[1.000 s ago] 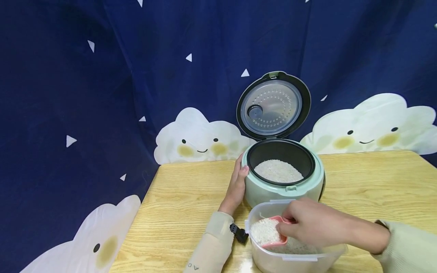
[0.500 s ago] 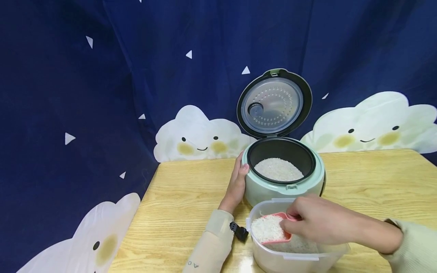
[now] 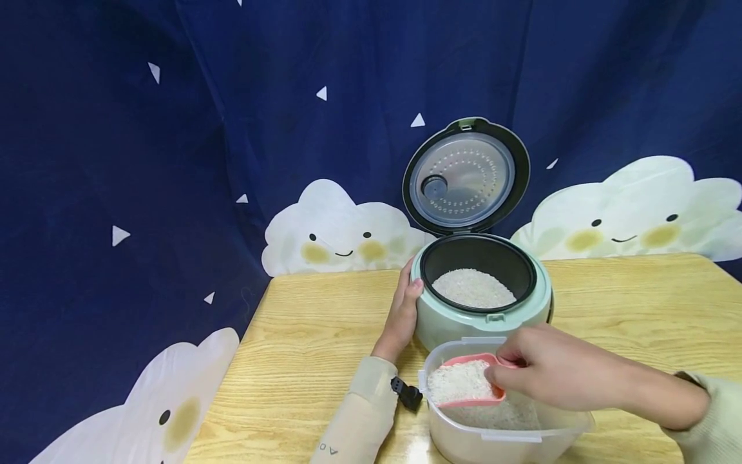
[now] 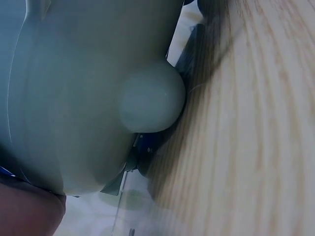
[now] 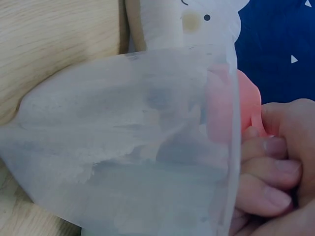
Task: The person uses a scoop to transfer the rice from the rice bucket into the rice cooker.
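Note:
My right hand [image 3: 556, 368] grips a pink scoop [image 3: 472, 401] heaped with white rice [image 3: 460, 381]. The scoop sits within the mouth of a clear plastic container [image 3: 493, 444], above the rice at its bottom. Through the container's wall, the right wrist view shows the scoop [image 5: 224, 105] with curled fingers [image 5: 268, 169] around its handle. My left hand [image 3: 402, 317] rests against the left side of a pale green rice cooker [image 3: 452, 325]. Rice [image 3: 472, 288] lies in the cooker's dark inner pot, and its lid [image 3: 466, 177] stands raised.
The container stands directly in front of the cooker on a wooden table [image 3: 313, 335]. A dark blue curtain [image 3: 348, 96] with white clouds hangs behind the table's far edge. A small black device [image 3: 408, 394] is at the left sleeve, beside the container.
My right hand has drawn the filled scoop to the right and slightly up within the container. The left hand stays on the cooker.

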Tool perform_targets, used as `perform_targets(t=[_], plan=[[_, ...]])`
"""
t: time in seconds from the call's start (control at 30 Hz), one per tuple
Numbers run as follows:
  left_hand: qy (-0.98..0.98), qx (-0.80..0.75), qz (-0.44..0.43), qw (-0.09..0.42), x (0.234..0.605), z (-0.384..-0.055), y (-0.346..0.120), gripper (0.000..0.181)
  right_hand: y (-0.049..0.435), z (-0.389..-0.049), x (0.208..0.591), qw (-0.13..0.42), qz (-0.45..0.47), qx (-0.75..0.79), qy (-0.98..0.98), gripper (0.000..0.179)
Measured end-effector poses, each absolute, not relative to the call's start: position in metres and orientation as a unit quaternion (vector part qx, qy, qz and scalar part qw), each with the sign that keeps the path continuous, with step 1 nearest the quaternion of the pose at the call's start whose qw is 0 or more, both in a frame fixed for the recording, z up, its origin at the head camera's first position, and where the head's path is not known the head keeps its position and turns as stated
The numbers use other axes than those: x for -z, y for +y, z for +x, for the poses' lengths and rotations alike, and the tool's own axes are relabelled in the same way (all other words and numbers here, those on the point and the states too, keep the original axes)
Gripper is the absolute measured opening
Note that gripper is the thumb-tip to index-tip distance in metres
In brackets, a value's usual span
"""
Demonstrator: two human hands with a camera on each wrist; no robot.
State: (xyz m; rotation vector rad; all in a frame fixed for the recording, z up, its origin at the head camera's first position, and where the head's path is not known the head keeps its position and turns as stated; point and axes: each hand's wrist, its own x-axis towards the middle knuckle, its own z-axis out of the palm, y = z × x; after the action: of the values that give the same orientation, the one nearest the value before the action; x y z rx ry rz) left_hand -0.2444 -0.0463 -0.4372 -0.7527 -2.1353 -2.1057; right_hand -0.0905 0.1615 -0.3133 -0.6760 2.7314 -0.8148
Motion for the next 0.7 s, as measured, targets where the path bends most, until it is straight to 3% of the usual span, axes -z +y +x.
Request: perform_targets(t=[0.2, 0.7], plan=[[-0.686, 0.685, -0.244, 0.022, 0.437, -0.244, -0.046, 0.063, 0.167, -0.089, 0.311, 0.094, -0.229, 0.284, 0.926, 0.037], [-0.683, 0.689, -0.242, 0.027, 0.438, -0.245, -0.046, 0.064, 0.188, -0.088, 0.312, 0.154, -0.199, 0.335, 0.908, 0.036]])
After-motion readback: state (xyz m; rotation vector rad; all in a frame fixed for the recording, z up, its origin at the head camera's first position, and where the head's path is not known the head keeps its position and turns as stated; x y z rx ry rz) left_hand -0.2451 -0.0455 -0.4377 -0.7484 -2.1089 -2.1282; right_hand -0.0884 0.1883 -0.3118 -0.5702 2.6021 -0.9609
